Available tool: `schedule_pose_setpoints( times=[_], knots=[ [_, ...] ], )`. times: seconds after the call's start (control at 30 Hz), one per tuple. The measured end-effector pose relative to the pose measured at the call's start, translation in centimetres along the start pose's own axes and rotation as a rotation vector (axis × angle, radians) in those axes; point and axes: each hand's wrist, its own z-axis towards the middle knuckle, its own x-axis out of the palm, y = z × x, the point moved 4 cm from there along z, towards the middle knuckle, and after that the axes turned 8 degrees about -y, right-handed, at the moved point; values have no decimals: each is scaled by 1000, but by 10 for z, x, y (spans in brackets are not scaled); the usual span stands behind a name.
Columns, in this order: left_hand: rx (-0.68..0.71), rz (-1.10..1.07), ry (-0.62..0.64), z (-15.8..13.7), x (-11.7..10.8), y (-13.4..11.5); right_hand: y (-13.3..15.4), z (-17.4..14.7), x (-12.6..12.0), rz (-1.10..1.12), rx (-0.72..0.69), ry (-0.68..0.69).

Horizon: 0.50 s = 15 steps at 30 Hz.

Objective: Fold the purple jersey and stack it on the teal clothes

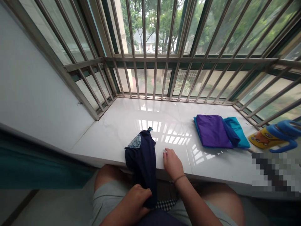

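A dark navy garment (144, 157) with a pale paisley-patterned patch lies partly on the white ledge and hangs over its front edge towards my lap. My left hand (138, 197) is closed on its lower end, near my lap. To the right of the cloth, my right hand (172, 163) is just above the ledge's front edge, apart from the garment. Its fingers are curled together, and whatever they may hold is too small or hidden to make out. A thin band circles the right wrist.
Folded purple cloth (211, 130) lies with blue and teal cloth (238, 131) on the ledge (113, 131) to the right. Beyond it is a yellow bottle with a blue lid and handle (270, 136). Metal window bars (155, 78) border the ledge. A teal curtain (42, 169) hangs at left.
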Motion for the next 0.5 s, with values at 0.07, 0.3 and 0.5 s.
schedule_pose_setpoints(
  times=[0.07, 0.3, 0.5],
  knots=[
    [-109, -52, 15, -11, -5, 10, 24, 20, 9, -38, 26, 39],
    [-230, -340, 38, -53, -41, 31, 64, 66, 30, 90, 56, 71],
    [-326, -199, -60, -98, -82, 83, 29, 46, 4, 450, 10, -16]
  ],
)
